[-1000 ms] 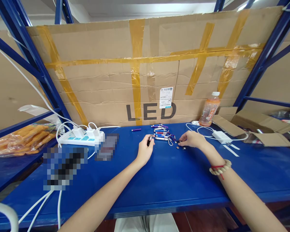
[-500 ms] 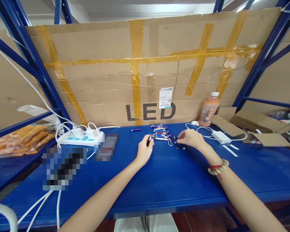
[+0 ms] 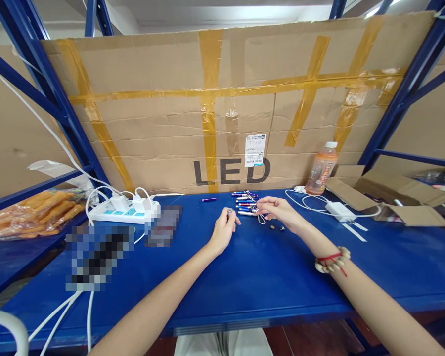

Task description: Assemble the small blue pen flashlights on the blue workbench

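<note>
My left hand [image 3: 224,230] is closed around a small tube, with its silver end [image 3: 229,211] showing above the fingers. Most of that tube is hidden in the palm. To the right, my right hand [image 3: 278,211] hovers over the clip ends of the keychain penlights, thumb and fingers drawn together; whatever is between them is too small to make out. Several metal keychain penlights [image 3: 245,201] in blue, red and silver lie in a row between the hands. Small round parts [image 3: 282,228] rest on the table below my right hand. One purple tube [image 3: 208,200] lies apart, farther left.
A white power strip [image 3: 124,211] with plugs and cables sits at the left, near a blurred-out flat item [image 3: 164,226]. At the back right stand a drink bottle [image 3: 322,168], a white adapter [image 3: 340,211] with its cord, and an open carton [image 3: 396,198]. Cardboard [image 3: 163,128] walls the back.
My right hand has moved left from the small round parts towards my left hand. My left hand has turned slightly, so the tube's silver end now faces up.
</note>
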Action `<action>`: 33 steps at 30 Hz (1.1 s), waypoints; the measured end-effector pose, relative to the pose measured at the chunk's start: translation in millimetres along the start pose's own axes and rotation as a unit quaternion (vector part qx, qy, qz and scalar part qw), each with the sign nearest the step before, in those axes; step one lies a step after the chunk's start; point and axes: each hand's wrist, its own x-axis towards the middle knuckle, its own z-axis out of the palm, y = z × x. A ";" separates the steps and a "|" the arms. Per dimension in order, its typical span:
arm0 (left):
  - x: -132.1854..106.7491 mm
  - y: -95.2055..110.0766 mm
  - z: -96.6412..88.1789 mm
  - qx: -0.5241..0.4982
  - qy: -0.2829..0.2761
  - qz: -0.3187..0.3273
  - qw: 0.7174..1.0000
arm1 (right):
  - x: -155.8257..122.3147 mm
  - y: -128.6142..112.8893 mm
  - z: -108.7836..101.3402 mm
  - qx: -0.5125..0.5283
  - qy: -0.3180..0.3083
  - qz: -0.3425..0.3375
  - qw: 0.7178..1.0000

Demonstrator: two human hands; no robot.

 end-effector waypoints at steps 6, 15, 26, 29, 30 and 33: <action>-0.5 2.5 0.3 0.013 -0.003 0.034 0.999 | -5.7 2.3 23.3 0.032 -0.051 0.000 0.998; 3.2 0.1 -5.2 0.077 0.038 0.064 0.994 | -2.3 20.6 34.4 -0.183 -0.079 -0.277 0.940; 2.5 0.2 -5.6 0.117 0.019 0.083 0.990 | -13.0 12.5 39.3 -0.410 -0.088 -0.375 0.827; 2.7 -1.2 -5.1 0.113 0.019 0.090 0.989 | -12.2 15.4 40.1 -0.415 -0.075 -0.389 0.819; 2.6 -1.5 -4.9 0.112 0.018 0.092 0.989 | -11.8 16.0 40.2 -0.412 -0.074 -0.391 0.820; 2.4 -0.9 -4.6 0.110 0.012 0.097 0.989 | -10.9 16.5 40.9 -0.403 -0.068 -0.388 0.826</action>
